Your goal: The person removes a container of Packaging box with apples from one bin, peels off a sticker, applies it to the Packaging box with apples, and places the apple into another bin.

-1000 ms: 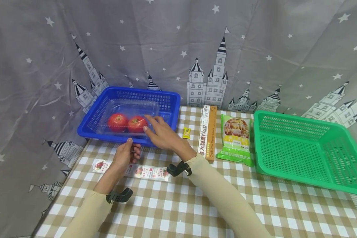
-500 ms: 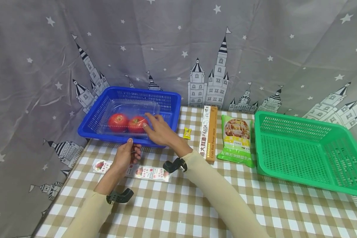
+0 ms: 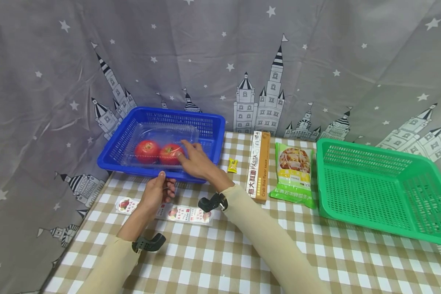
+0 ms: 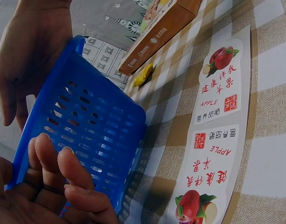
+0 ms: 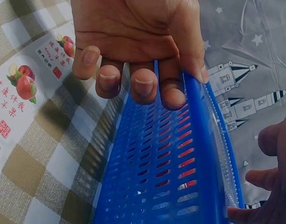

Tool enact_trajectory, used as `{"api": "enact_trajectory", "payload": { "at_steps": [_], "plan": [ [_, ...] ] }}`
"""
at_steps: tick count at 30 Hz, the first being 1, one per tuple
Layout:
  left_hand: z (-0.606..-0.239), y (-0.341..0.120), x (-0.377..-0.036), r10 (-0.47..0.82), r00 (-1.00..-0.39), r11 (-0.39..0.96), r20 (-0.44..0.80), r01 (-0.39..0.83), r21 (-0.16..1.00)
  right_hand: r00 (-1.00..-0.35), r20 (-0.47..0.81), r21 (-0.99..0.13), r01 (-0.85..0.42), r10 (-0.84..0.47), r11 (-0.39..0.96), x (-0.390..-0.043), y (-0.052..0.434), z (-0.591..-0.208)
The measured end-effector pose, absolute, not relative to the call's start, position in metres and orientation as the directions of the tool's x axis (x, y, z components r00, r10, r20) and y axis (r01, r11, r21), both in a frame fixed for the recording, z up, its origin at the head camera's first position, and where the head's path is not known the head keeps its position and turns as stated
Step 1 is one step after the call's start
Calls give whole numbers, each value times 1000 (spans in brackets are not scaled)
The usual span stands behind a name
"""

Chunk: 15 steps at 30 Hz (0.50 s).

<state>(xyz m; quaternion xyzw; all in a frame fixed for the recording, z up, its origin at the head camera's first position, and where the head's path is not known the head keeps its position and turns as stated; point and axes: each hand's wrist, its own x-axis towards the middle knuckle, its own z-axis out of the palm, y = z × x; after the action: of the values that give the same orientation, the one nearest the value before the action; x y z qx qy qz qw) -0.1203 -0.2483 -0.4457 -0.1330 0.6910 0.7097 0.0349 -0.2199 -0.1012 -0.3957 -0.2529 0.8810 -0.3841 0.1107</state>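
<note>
Blue basket (image 3: 209, 126) sits at the table's left rear, holding a clear tray (image 3: 165, 134) with two apples (image 3: 158, 152). Left hand (image 3: 156, 192) pinches the basket's near rim, fingers curled. Right hand (image 3: 194, 160) reaches over that rim, fingers relaxed and apart, touching the tray's edge.

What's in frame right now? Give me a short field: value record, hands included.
left hand: grips near rim of the blue basket
right hand: open, over the clear tray, at its right end
clear tray: holds two red apples
label strip: flat on the checked cloth
between baskets: pasta box, snack bag, yellow candy
green basket: far right
</note>
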Motion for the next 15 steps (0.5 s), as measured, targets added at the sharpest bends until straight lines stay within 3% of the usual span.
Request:
{"api": "enact_trajectory", "payload": {
  "at_steps": [15],
  "plan": [
    [-445, -248, -120, -144, -960, -34, -241, -239, 971, -895, -65, -794, -221, -442, 566, -228, -114, -404]
  ]
}}
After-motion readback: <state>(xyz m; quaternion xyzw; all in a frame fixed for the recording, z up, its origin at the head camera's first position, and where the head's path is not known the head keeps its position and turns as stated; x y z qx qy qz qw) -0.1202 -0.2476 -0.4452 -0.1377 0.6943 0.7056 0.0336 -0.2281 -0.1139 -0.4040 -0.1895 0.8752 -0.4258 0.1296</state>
